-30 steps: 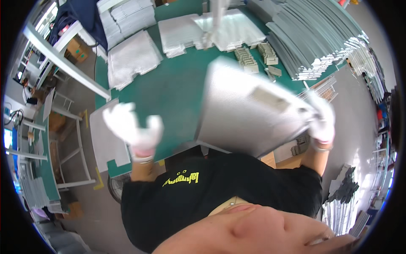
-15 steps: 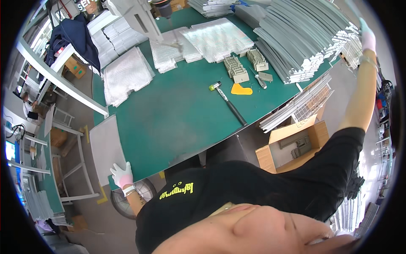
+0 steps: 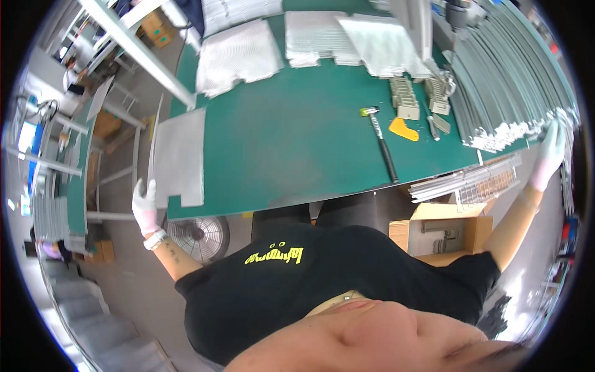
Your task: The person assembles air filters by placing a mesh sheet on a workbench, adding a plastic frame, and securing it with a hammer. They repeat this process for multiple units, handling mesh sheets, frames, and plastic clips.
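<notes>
My left hand, in a white glove, grips the near left corner of a flat grey sheet. The sheet lies at the left end of the green table. A thin grey edge rises from that hand along the sheet's left side. Far out to the right, my gloved right hand is stretched with fingers straight against the near ends of a big stack of long grey metal strips. It holds nothing.
A black-handled hammer, an orange scraper and small ribbed metal blocks lie on the table. Piles of grey sheets sit at the back. A fan and an open cardboard box stand below the table's front edge.
A second ago both hands held a large grey sheet in front of me. That sheet is now down at the table's left end, and my right hand has swung out to the strips.
</notes>
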Demonstrator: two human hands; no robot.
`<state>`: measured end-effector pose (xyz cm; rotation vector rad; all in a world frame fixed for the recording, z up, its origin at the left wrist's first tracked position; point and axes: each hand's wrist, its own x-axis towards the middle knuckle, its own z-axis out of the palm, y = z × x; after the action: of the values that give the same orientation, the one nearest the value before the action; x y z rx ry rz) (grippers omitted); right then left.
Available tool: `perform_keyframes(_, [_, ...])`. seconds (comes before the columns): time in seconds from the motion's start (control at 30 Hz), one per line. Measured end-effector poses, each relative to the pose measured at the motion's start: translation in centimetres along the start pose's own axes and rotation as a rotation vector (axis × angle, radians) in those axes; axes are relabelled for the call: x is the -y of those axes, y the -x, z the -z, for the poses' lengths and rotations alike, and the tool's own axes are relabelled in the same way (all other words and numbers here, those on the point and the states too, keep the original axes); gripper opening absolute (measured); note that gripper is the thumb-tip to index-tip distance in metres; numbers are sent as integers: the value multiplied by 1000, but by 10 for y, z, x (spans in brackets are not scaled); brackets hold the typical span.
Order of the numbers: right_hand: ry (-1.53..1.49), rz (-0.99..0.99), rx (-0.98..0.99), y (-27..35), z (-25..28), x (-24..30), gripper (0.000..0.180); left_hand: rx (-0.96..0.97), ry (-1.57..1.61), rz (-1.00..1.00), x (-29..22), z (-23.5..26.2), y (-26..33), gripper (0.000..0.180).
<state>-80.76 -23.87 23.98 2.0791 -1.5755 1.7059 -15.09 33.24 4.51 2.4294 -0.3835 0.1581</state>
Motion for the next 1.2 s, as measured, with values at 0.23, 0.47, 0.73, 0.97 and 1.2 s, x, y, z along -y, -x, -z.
perform_keyframes(0.23, [-318, -112, 575, 140, -108, 39, 36, 287, -335, 10, 7, -13, -3, 68])
perform_keyframes(0.47, [-436, 14, 768, 180, -140, 100, 34, 161, 43, 65, 2, 10, -7, 58])
perform_keyframes(0.73, [-527, 231, 992, 251, -144, 152, 31, 286, 215, -203, -93, -4, 119, 37])
perform_keyframes(0.97, [-388, 708, 1106, 360, -265, 186, 48, 991, 296, -488, -127, -129, 169, 55])
perform_keyframes(1.2, [-68, 960, 1381, 347, -353, 204, 55, 541, -242, -915, -115, -190, 59, 67])
